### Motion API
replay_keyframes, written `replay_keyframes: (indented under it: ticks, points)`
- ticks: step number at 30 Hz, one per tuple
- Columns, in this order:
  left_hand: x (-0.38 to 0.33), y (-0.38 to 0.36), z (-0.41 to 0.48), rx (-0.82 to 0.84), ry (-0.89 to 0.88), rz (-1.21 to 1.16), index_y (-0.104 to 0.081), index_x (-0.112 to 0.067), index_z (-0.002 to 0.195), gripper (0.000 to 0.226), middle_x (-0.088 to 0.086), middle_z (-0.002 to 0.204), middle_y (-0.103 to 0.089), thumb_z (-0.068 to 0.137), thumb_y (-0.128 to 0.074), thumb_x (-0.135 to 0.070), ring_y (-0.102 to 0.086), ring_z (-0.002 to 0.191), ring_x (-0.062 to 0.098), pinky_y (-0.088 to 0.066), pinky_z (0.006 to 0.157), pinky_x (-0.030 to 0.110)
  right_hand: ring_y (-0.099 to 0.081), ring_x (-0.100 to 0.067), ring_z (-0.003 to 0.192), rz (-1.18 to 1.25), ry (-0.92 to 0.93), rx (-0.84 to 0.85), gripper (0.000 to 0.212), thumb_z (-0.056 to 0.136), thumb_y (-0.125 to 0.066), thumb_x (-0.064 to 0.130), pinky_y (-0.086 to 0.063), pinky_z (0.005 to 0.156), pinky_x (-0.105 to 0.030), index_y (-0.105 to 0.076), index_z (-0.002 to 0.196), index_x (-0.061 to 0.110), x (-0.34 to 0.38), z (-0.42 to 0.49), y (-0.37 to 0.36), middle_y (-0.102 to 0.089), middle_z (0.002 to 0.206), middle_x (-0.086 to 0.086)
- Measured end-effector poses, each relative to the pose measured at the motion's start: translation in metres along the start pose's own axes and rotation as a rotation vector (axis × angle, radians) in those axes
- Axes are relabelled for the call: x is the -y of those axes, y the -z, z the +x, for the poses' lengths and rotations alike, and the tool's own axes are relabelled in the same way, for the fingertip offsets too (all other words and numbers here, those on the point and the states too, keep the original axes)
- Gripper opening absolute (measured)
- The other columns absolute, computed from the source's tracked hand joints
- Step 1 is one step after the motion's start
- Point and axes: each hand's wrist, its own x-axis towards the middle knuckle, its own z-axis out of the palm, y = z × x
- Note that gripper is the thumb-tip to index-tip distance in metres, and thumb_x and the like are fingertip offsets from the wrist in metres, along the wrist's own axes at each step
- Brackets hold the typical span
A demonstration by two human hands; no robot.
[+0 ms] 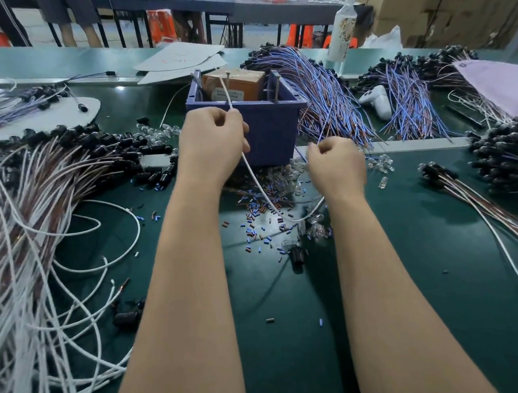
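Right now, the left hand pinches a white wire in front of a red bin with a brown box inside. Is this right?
Not quite. The bin is blue, not red, as the head view shows. The rest holds: the left hand pinches the white wire in front of it, and a brown box sits inside.

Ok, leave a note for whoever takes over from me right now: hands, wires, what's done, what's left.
Left hand: grips the white wire, its top end up by the bin.
Right hand: fingers curled; what it holds is unclear.
The wire's lower part loops on the mat toward the right wrist.
Done, it seems: capped wires piled left, insulation bits before the bin.
Left: this wire, likely the blue bundles too.
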Motion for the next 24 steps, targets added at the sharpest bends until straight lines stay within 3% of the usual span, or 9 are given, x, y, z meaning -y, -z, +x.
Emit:
replay_keyframes:
  ticks: [3,5,8,10,15,18,20,21,24]
  points:
    - [-0.007,0.003,-0.003,-0.016,-0.019,0.053,-0.058,-0.017,0.066,0.031,-0.004,0.045,-0.058,0.094,-0.044,-0.019,-0.047,0.037,-0.002,-0.038,0.052,0.021,-0.058,-0.028,0.108,-0.204,-0.167,0.129,0.026,0.093,-0.052,0.031,-0.047,0.092,-0.035,-0.065,0.112,0.019,-0.024,0.0,0.013,-0.066,0.115,-0.008]
    - [-0.013,-0.001,-0.007,0.002,-0.032,0.065,-0.059,-0.015,0.068,0.029,-0.003,0.054,-0.061,0.094,-0.045,-0.019,-0.053,0.045,0.002,-0.045,0.06,0.023,-0.057,-0.027,0.11,-0.234,-0.21,0.209,0.026,0.092,-0.055,0.033,-0.045,0.098,-0.04,-0.062,0.115,0.023,-0.029,-0.006,0.014,-0.064,0.117,-0.006]
    - [-0.02,-0.011,-0.015,0.058,-0.059,0.12,-0.064,-0.009,0.077,0.028,0.003,0.07,-0.067,0.095,-0.046,-0.021,-0.063,0.071,0.02,-0.053,0.081,0.033,-0.055,-0.026,0.109,-0.279,-0.207,0.194,0.028,0.09,-0.058,0.031,-0.041,0.1,-0.041,-0.055,0.116,0.022,-0.028,-0.012,0.009,-0.062,0.117,-0.004]
    - [-0.019,-0.016,-0.018,0.057,-0.078,0.199,-0.066,-0.007,0.089,0.025,0.009,0.086,-0.07,0.095,-0.047,-0.022,-0.064,0.087,0.027,-0.052,0.085,0.035,-0.054,-0.026,0.112,-0.295,-0.21,0.166,0.028,0.09,-0.057,0.024,-0.038,0.1,-0.039,-0.052,0.118,0.02,-0.027,-0.012,0.006,-0.061,0.119,-0.005]
    - [-0.022,-0.014,-0.02,0.048,-0.092,0.233,-0.064,-0.011,0.097,0.021,0.009,0.095,-0.07,0.096,-0.047,-0.022,-0.063,0.094,0.027,-0.05,0.085,0.034,-0.056,-0.031,0.109,-0.27,-0.206,0.094,0.03,0.09,-0.055,0.016,-0.04,0.098,-0.041,-0.046,0.118,0.01,-0.028,-0.013,0.004,-0.06,0.115,-0.01]
    - [-0.03,-0.009,-0.019,0.024,-0.132,0.219,-0.064,-0.01,0.098,0.022,0.009,0.096,-0.07,0.096,-0.047,-0.023,-0.063,0.094,0.027,-0.05,0.087,0.036,-0.059,-0.023,0.09,0.134,-0.201,-0.007,0.023,0.089,-0.056,0.014,-0.05,0.084,-0.04,-0.046,0.11,0.008,-0.025,-0.009,0.007,-0.059,0.098,-0.007]
    - [-0.036,-0.007,-0.017,-0.038,-0.154,0.146,-0.059,-0.008,0.109,0.022,0.008,0.099,-0.068,0.096,-0.047,-0.021,-0.063,0.096,0.027,-0.049,0.091,0.037,-0.053,-0.012,0.071,0.57,-0.281,-0.047,0.014,0.09,-0.057,0.01,-0.046,0.061,-0.024,-0.052,0.104,0.008,-0.02,-0.003,0.015,-0.056,0.081,-0.001]
    - [-0.039,-0.006,-0.016,-0.082,-0.158,0.089,-0.054,-0.008,0.118,0.025,0.004,0.099,-0.065,0.096,-0.048,-0.019,-0.062,0.095,0.024,-0.048,0.092,0.032,-0.049,-0.009,0.065,0.738,-0.355,-0.021,0.003,0.091,-0.057,0.008,-0.04,0.054,-0.019,-0.056,0.094,0.008,-0.017,0.0,0.021,-0.056,0.073,0.0]
    - [-0.048,-0.004,-0.017,-0.261,-0.179,-0.01,-0.029,-0.007,0.14,0.05,-0.006,0.097,-0.054,0.096,-0.05,-0.017,-0.056,0.088,0.008,-0.045,0.081,0.011,-0.046,-0.006,0.057,1.073,-0.521,0.157,0.019,0.094,-0.054,0.008,-0.036,0.051,-0.016,-0.059,0.076,0.011,-0.011,0.003,0.038,-0.055,0.059,0.003]
